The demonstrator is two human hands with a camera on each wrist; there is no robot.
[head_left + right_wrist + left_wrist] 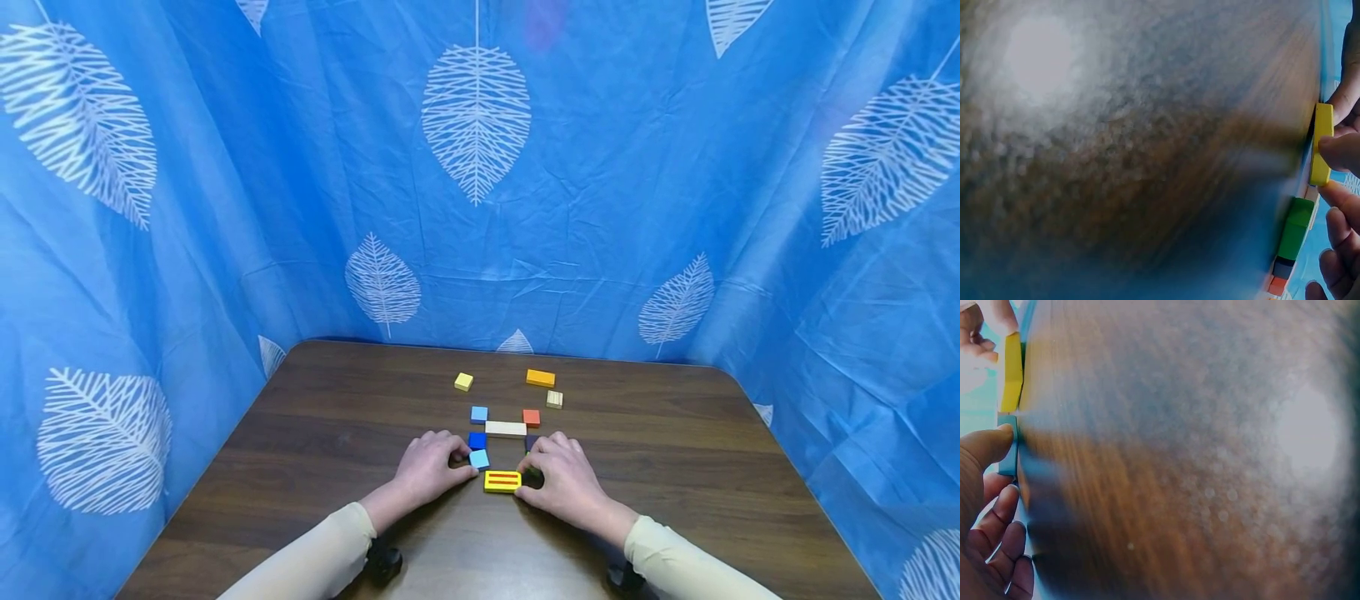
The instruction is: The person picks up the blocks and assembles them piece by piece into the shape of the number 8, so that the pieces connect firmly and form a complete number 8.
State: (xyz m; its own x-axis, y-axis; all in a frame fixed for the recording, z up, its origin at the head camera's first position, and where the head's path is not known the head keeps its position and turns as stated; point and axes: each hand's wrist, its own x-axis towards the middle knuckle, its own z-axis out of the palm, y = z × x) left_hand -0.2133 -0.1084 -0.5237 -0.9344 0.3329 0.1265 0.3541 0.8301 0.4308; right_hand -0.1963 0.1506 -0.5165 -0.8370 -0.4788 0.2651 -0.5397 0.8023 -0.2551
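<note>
As the left hand (431, 463) pinches a light-blue block (479, 459), the right hand (566, 477) pinches a striped yellow block (502, 482), seemingly steadying both.

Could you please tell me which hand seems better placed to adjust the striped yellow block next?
Probably the right hand: it holds the striped yellow block near its right end, while the left hand is occupied holding the light blue block.

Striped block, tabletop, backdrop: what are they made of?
Striped block: likely painted wood, maybe plastic; smooth, even yellow with red stripes. Tabletop: wood or woodgrain laminate, semi-gloss; dark grain lines, glare in wrist views. Backdrop: probably thin fabric, slight sheen; soft folds and creases.
</note>
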